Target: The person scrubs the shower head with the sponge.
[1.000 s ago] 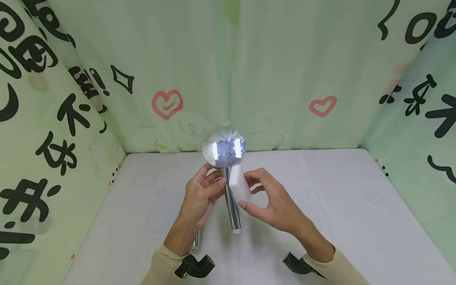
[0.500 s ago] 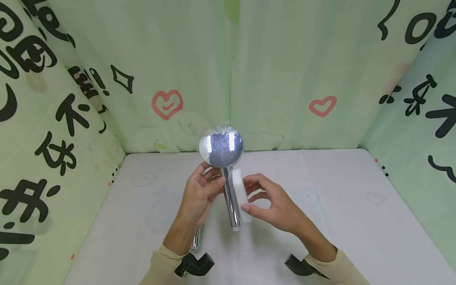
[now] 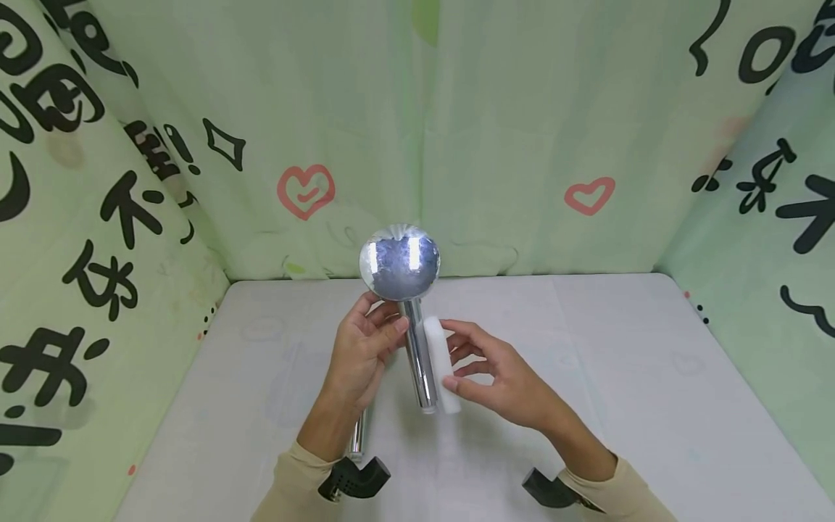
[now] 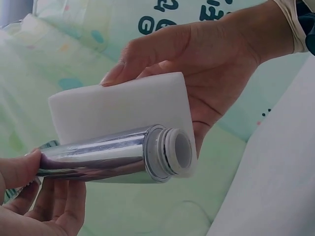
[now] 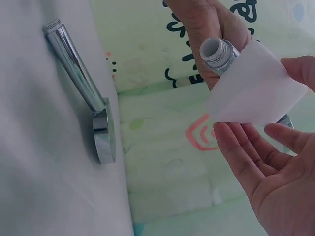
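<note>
A chrome shower head (image 3: 399, 262) is raised over the table, its round head up and its handle slanting down. My left hand (image 3: 359, 351) grips the handle just below the head. To its right, my right hand (image 3: 499, 370) pinches a white sponge (image 3: 441, 366) between thumb and fingertips, close alongside the handle. In the left wrist view the sponge (image 4: 120, 101) stands behind the shower head's handle (image 4: 103, 155), whose threaded white end points right. From the right wrist, the sponge (image 5: 258, 86) covers most of the handle.
A second chrome shower head (image 5: 76, 69) lies on the white-covered table (image 3: 587, 406); the left forearm hides most of it in the head view. Green printed curtains (image 3: 496, 130) enclose the back and both sides.
The shower head has shifted slightly left and up with my left hand. In my right hand the sponge has slid down along the handle and turned from its broad face to its narrow edge.
</note>
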Motion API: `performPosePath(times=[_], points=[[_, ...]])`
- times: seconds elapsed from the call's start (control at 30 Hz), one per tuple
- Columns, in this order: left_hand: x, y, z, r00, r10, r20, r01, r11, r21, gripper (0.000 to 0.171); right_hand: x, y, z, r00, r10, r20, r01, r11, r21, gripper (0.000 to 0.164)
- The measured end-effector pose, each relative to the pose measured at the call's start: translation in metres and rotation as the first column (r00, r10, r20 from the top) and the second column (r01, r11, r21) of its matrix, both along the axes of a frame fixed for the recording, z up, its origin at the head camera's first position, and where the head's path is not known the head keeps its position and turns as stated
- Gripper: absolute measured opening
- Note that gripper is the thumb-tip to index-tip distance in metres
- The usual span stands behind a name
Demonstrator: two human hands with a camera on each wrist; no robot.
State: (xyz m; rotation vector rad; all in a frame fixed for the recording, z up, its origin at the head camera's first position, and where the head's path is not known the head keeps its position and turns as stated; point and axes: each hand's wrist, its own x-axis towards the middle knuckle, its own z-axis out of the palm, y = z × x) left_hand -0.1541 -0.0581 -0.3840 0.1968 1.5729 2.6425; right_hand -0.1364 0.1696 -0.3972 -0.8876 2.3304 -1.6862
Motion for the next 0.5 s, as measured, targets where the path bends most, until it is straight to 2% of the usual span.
performPosePath(times=[0.17, 0.5], points=[[-0.0015, -0.0018, 0.0009, 1.000, 0.023, 0.006, -0.023, 0.999, -0.022, 0.040, 0.0010, 0.0006, -0.0049, 1.000, 0.020, 0.007, -0.020, 1.000, 0.004, 0.062], [-0.0028, -0.0043, 0.0017, 1.000, 0.023, -0.014, -0.023, 0.999, 0.043, 0.038, 0.0035, -0.0013, -0.0055, 0.998, 0.056, 0.036, -0.056, 0.998, 0.000, 0.062]])
